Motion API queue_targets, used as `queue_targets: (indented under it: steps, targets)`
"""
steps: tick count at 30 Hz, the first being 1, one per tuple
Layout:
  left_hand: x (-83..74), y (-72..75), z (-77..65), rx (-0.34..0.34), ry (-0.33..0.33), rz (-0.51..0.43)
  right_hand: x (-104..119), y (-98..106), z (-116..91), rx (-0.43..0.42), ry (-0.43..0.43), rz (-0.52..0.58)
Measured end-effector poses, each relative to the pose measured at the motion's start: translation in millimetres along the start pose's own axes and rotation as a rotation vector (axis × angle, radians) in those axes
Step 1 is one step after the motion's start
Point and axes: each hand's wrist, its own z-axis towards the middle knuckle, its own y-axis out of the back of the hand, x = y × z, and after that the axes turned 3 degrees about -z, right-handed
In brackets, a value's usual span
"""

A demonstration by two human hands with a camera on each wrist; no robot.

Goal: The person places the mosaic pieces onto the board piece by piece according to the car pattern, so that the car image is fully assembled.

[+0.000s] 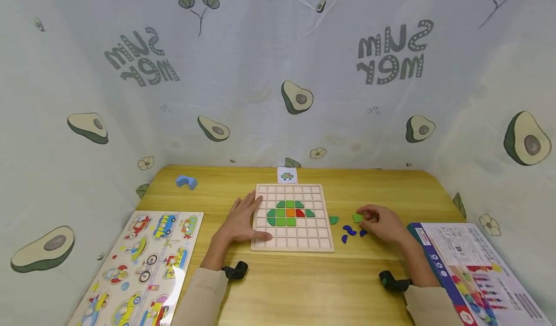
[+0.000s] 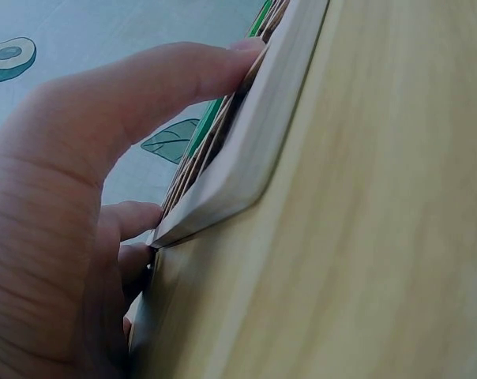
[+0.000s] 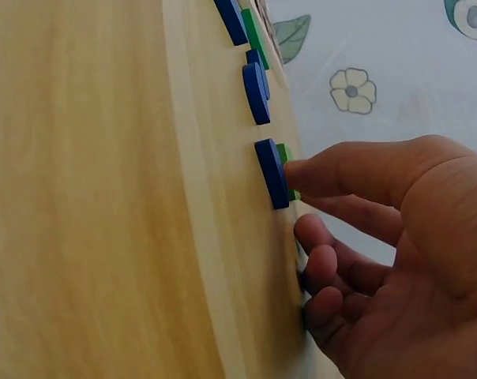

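A wooden grid board (image 1: 290, 242) lies on the table, with green, orange and red tiles set in its middle cells. Spread along its left side, my left hand (image 1: 243, 219) rests thumb on the lower left corner, fingertips at the left edge; the left wrist view shows the thumb (image 2: 199, 71) pressing on the rim. Right of the board, my right hand (image 1: 384, 223) pinches a light green square tile (image 1: 356, 218) between thumb and finger. Blue curved tiles (image 1: 349, 230) and a green quarter-round tile (image 1: 334, 219) lie nearby. One blue tile (image 3: 272, 175) partly covers the square in the right wrist view.
Behind the board stands a small pattern card (image 1: 287, 175). A vehicle peg puzzle (image 1: 145, 268) occupies the left side, with a blue arch block (image 1: 186, 182) beyond it. On the right lies a printed box (image 1: 473, 268). A patterned curtain (image 1: 260, 75) encloses the table.
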Motion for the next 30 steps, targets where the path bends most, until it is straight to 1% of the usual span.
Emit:
queue_targets:
  steps: [5,8,12,16,22,30]
  targets:
    - [0.9,2.1,-0.7,-0.008,-0.004,-0.011,0.2,0.9,0.4,-0.005,0.023,-0.007]
    - [1.8,1.1,-2.4,-0.006,-0.005,0.003,-1.6,-2.5,0.0,-0.015,0.011,-0.015]
    - [1.2,-1.4,-6.1,-0.001,-0.001,-0.003,-3.9,-7.9,-3.8,-0.026,-0.015,-0.007]
    - [0.5,-2.4,-5.5,-0.001,0.002,-0.005,-1.7,-7.6,-7.1,-0.045,-0.029,-0.002]
    - [-1.2,-1.7,-3.0,-0.006,-0.009,-0.014,8.1,-3.9,-8.7,-0.061,-0.024,-0.005]
    - [-1.0,0.1,-2.3,-0.009,-0.008,-0.011,33.6,-5.2,-4.9,-0.080,0.016,0.007]
